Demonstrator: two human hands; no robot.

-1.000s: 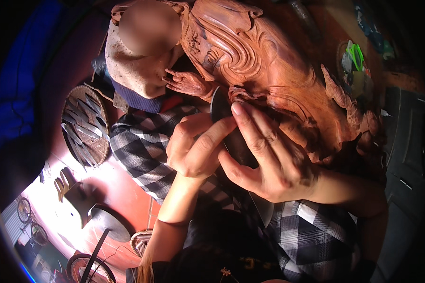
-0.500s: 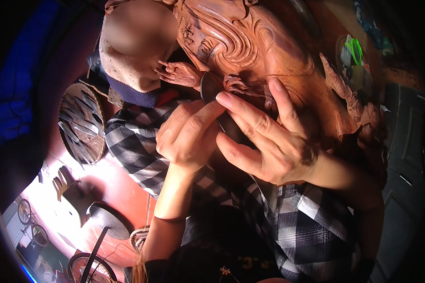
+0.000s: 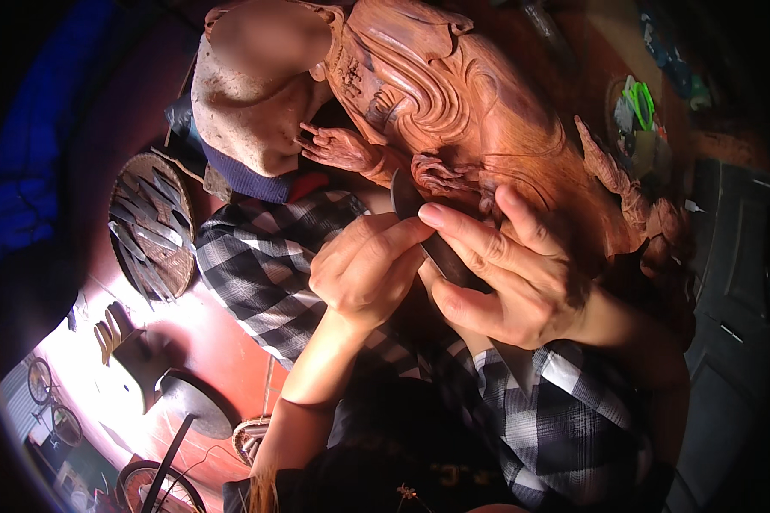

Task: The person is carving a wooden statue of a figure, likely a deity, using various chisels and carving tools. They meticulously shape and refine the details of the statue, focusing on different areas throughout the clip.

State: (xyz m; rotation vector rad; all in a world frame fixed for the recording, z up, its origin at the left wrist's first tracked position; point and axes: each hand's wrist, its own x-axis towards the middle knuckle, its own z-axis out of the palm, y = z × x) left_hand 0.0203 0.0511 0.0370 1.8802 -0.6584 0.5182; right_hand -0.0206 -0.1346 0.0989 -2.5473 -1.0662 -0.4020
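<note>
My left hand is closed in a pinch on a thin, dark curved strip, whose exact kind I cannot make out. One end of the strip stands up beyond the fingertips. Its dark lower part shows between my two hands. My right hand has its fingers stretched and spread, with the index fingertip against the left fingertips. Just beyond both hands lies a reddish-brown wooden carving with flowing folds. A small carved hand sticks out from it.
Plaid cloth covers my lap. At the left are a round basket of several dark blades, a grey disc-shaped thing and a bicycle wheel. Bright green handles stand at upper right, near a dark panel.
Both hands sit slightly lower and farther right in the picture, with the carving shifted the same way. The strip's raised end has turned and looks narrower. The left pinch is unchanged.
</note>
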